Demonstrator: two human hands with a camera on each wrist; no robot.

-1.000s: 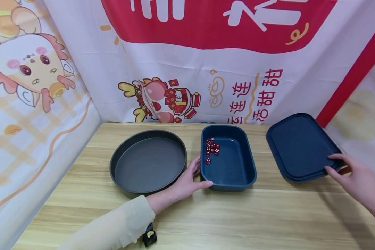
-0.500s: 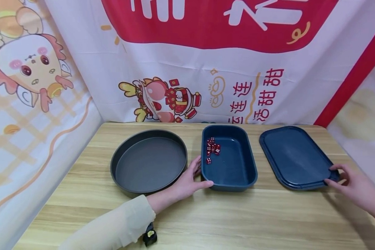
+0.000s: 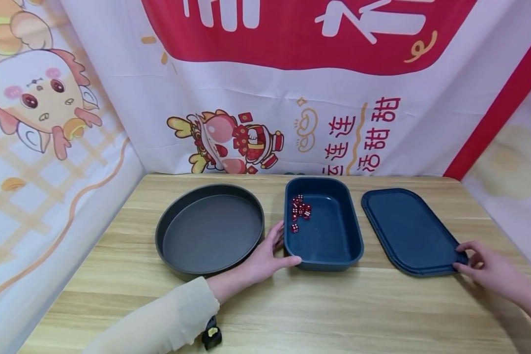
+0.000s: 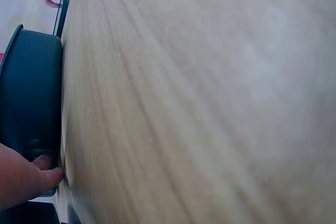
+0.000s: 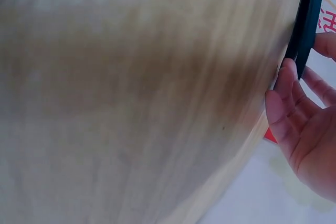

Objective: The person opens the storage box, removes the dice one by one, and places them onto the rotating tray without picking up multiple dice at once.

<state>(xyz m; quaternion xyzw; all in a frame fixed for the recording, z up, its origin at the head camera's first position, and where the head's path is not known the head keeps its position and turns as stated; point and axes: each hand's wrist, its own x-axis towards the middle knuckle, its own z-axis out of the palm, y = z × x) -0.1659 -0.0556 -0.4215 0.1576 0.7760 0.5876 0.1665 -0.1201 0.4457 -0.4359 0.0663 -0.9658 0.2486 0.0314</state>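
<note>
A deep dark-blue rectangular container (image 3: 325, 236) stands on the table with several small red dice (image 3: 302, 209) at its left side. My left hand (image 3: 265, 255) is spread against the container's near left corner, thumb at the front and fingers along the left wall, some hidden. To the right is a flat dark-blue lid (image 3: 409, 231), low at the table. My right hand (image 3: 486, 268) pinches the lid's near right corner between thumb and fingers. In the right wrist view, fingertips (image 5: 286, 74) lie under the lid's edge (image 5: 307, 19), with the thumb on its other side.
A round dark-grey pan (image 3: 210, 231) stands left of the container, close to my left forearm. A small black object (image 3: 212, 334) lies by my left sleeve (image 3: 159, 319). Printed cloth (image 3: 292, 108) hangs behind the wooden table (image 3: 314, 314).
My right hand has brought the lid down and left, nearer to the container, and it now lies flatter. My left hand, the container and the dice have stayed in place.
</note>
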